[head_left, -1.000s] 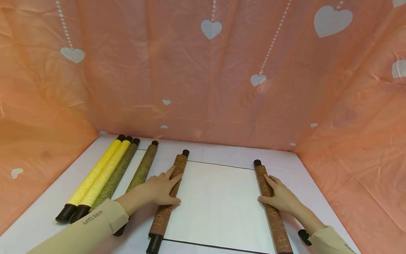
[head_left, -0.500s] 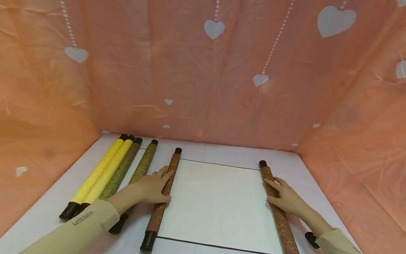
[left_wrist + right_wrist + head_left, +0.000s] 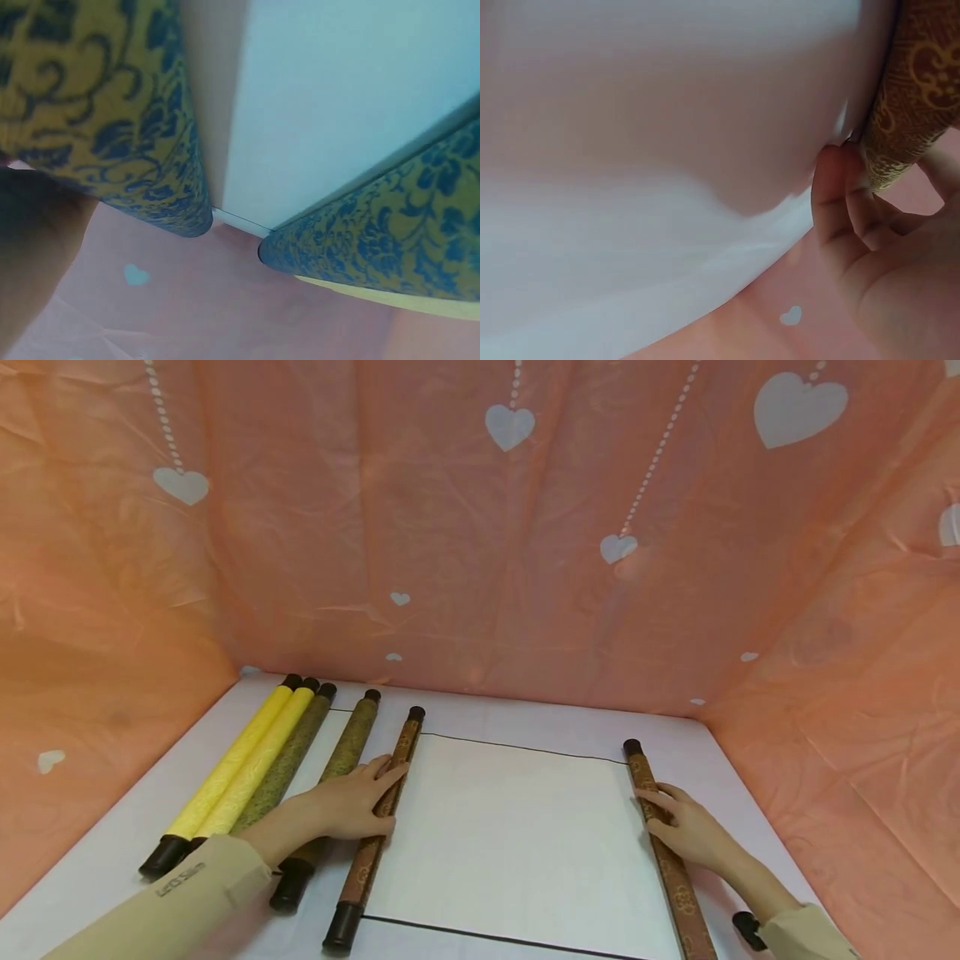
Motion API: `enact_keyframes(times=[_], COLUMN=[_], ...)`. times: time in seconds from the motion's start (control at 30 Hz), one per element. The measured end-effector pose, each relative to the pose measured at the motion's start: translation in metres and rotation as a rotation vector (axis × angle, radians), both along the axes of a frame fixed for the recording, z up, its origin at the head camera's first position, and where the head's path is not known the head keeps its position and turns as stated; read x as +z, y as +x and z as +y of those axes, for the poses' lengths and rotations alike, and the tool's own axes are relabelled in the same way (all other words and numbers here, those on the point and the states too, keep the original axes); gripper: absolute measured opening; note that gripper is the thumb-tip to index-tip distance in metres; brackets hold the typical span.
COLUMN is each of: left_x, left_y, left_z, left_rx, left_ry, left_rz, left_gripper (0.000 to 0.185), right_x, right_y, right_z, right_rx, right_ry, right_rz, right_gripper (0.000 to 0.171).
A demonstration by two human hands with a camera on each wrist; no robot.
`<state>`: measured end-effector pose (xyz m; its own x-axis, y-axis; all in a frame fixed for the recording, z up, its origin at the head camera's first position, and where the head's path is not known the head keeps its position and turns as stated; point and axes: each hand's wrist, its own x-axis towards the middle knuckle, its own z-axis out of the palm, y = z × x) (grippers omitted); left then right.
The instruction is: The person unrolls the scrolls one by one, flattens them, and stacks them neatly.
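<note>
A brown patterned scroll lies part unrolled on the table, its white paper (image 3: 510, 835) stretched between two rollers with dark end caps. My left hand (image 3: 356, 800) grips the left roller (image 3: 360, 868) near its middle, thumb on the paper side and fingers over the top. On the other side, my right hand (image 3: 690, 827) grips the right roller (image 3: 678, 881); its fingers curl round the roller's edge in the right wrist view. Under my left wrist, a green floral scroll (image 3: 351, 743) lies slightly open, with white paper between its two rolls, seen close up in the left wrist view.
Two yellow rolls (image 3: 228, 760) lie side by side at the far left, against the green scroll. A small black object (image 3: 748, 930) lies by my right sleeve. Orange cloth (image 3: 480, 610) with pale hearts walls the white table (image 3: 555, 714) at the back and sides.
Both hands have moved apart, left hand leftward and right hand rightward, each with its roller. More white paper shows between the rollers, and the left roller looks thinner.
</note>
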<state>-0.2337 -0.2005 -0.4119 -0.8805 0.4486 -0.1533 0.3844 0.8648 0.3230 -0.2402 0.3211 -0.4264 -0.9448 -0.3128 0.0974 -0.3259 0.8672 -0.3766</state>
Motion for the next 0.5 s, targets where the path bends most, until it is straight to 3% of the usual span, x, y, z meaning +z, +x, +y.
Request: enact_keyframes(times=[0.23,0.5], left_x=[-0.001,0.002], left_y=[0.001,0.004], left_z=[-0.009,-0.017], left_rx=[0.009,0.011], left_ry=[0.003,-0.029], left_rz=[0.002,0.046], left_gripper=[0.082,0.085], right_x=[0.001,0.003], right_y=[0.002,0.002], right_z=[0.007,0.012], right_rx=[0.016,-0.004], right_ry=[0.029,-0.003], right_rz=[0.01,-0.022], right_gripper=[0.075,0.076])
